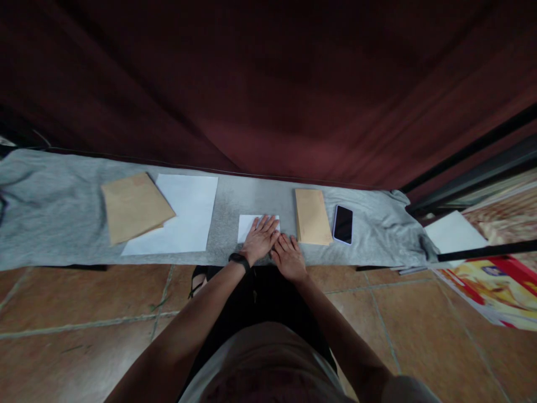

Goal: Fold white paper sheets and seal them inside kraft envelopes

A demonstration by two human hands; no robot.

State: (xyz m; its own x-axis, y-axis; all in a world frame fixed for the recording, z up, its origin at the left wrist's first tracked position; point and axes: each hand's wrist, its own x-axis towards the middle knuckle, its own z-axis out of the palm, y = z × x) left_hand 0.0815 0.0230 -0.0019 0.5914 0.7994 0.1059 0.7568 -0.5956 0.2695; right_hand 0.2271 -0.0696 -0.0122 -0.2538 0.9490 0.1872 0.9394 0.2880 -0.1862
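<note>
A small white sheet of paper (246,225), perhaps folded, lies on the grey cloth in front of me. My left hand (262,238) rests flat on its right part, fingers stretched out and pointing away from me. Just beside it, my right hand (289,258) lies flat at the paper's lower right corner, its fingers touching or nearly touching the left hand. Both hands are open and grip nothing. The paper's right part is hidden under the left hand. Right of my hands sits a stack of brown envelopes (312,217).
Larger white sheets (188,210) lie to the left, partly under brown envelopes (134,207). A phone (343,225) is right of the envelope stack. Grey cloth (54,212) covers the narrow bench. A dark red curtain (268,112) hangs behind; a colourful box (499,285) is at the lower right.
</note>
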